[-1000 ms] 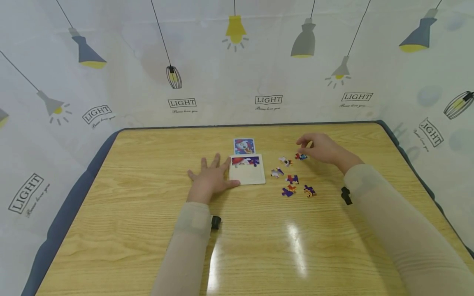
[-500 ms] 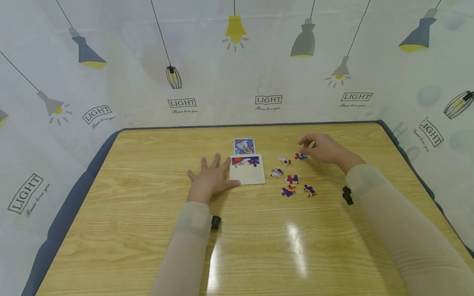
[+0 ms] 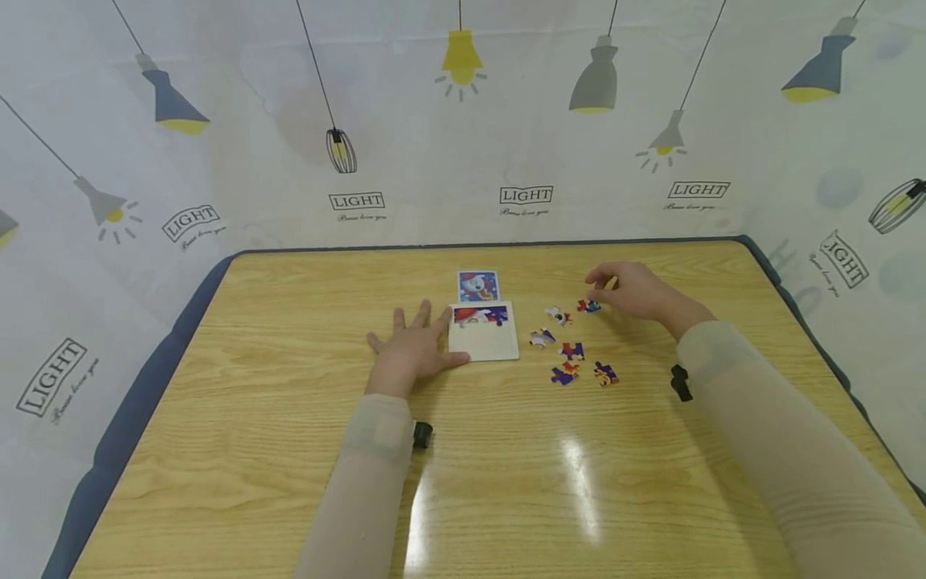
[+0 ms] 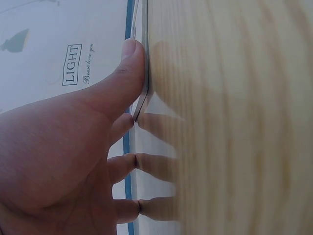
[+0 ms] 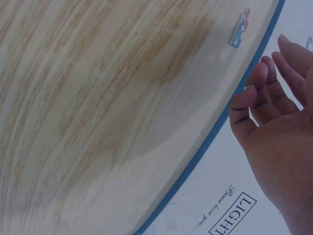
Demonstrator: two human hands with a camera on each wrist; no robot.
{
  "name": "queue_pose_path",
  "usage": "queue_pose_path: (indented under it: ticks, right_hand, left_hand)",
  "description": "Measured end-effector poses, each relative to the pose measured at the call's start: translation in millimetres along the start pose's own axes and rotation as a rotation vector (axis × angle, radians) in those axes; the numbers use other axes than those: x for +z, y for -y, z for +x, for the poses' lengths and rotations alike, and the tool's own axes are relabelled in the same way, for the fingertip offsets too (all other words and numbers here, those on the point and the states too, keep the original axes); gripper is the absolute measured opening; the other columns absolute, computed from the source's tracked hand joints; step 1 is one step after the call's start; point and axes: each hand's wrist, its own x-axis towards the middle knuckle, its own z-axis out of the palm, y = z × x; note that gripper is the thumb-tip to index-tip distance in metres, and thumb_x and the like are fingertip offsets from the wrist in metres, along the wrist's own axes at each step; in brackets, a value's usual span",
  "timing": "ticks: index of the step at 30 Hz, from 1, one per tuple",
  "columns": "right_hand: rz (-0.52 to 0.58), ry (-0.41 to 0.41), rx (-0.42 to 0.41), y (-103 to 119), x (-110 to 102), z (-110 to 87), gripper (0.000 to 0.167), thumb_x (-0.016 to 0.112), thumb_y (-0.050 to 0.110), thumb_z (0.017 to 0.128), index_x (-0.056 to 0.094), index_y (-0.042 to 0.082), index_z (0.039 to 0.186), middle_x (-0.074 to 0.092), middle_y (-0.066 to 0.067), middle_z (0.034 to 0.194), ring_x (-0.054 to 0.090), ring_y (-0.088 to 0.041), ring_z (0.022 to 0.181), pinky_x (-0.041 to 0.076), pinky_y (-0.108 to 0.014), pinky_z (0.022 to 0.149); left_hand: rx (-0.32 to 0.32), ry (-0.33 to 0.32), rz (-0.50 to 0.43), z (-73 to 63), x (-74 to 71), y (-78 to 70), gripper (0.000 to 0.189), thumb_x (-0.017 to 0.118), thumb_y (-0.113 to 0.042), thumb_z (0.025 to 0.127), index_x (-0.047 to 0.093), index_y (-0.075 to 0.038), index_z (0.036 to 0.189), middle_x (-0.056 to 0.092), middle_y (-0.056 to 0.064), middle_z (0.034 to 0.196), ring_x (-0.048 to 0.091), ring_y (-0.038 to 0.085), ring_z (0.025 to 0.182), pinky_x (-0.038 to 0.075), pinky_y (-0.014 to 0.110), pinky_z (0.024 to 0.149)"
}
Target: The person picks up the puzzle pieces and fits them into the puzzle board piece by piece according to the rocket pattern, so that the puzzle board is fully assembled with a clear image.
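My left hand (image 3: 411, 354) is spread flat on the table with its thumb on the near left edge of a small white puzzle tray (image 3: 485, 344); the left wrist view shows the thumb (image 4: 128, 63) lying along that edge. A strip of colourful joined pieces (image 3: 479, 314) fills the tray's far part. Beside the red and blue jigsaw piece (image 3: 587, 306), my right hand (image 3: 633, 291) hovers with loosely bent fingers. In the right wrist view nothing is between those fingers, and the jigsaw piece (image 5: 238, 32) lies on the wood apart from them.
Several loose jigsaw pieces (image 3: 571, 351) are scattered right of the tray. Behind it lies a square picture card (image 3: 477, 285) of a white cartoon animal. The wooden table (image 3: 253, 450) has a dark blue edge, and a lamp-printed cloth (image 3: 405, 104) hangs around it.
My right hand has shifted slightly to the right beside the red and blue jigsaw piece. The left hand, the tray and the loose pieces stay in place.
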Motion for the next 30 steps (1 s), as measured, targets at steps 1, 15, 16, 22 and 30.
queue_pose_path:
  ticks: [1,15,16,22,30]
  right_hand:
    - [0.0,0.0,-0.002,0.4,-0.5,-0.5,0.04,0.062,0.023,0.109,0.062,0.0,0.141,0.065,-0.02,0.125,0.063,-0.032,0.108,0.055,-0.042,0.085]
    - [-0.018,-0.005,0.003,-0.7,-1.9,-2.3,0.039,0.062,0.025,0.109,0.063,0.001,0.14,0.065,-0.02,0.126,0.064,-0.035,0.111,0.055,-0.045,0.087]
    - [-0.017,-0.003,0.004,-0.8,-2.2,-2.3,0.04,0.062,0.025,0.109,0.063,0.001,0.14,0.065,-0.02,0.126,0.064,-0.035,0.111,0.055,-0.045,0.087]
    - [-0.015,0.003,0.005,-0.7,-2.5,-2.0,0.04,0.062,0.026,0.109,0.063,0.001,0.141,0.065,-0.019,0.126,0.063,-0.033,0.109,0.055,-0.042,0.084]
    - [-0.006,0.012,-0.002,-0.9,-3.0,-2.7,0.041,0.06,0.024,0.11,0.061,0.0,0.142,0.064,-0.019,0.125,0.062,-0.032,0.107,0.053,-0.037,0.08]
  left_hand:
    - [0.0,0.001,-0.001,0.1,0.0,0.1,0.094,0.059,-0.075,0.096,0.014,-0.04,0.171,-0.006,0.003,0.182,-0.011,0.048,0.165,-0.002,0.089,0.119]
    - [-0.006,0.002,-0.011,-0.6,-0.4,-0.6,0.094,0.06,-0.075,0.095,0.015,-0.041,0.171,-0.005,0.003,0.182,-0.011,0.048,0.165,-0.003,0.09,0.118]
    - [-0.006,0.002,-0.012,-0.5,-0.3,-0.6,0.094,0.06,-0.075,0.095,0.015,-0.041,0.171,-0.005,0.003,0.182,-0.011,0.048,0.165,-0.003,0.09,0.118]
    - [-0.009,0.001,-0.006,0.8,0.6,-0.1,0.094,0.06,-0.075,0.095,0.014,-0.041,0.171,-0.005,0.002,0.182,-0.011,0.048,0.165,-0.003,0.09,0.118]
    - [-0.016,0.002,-0.007,0.5,0.0,-1.1,0.095,0.061,-0.074,0.095,0.014,-0.041,0.171,-0.005,0.002,0.182,-0.012,0.047,0.165,-0.003,0.089,0.119]
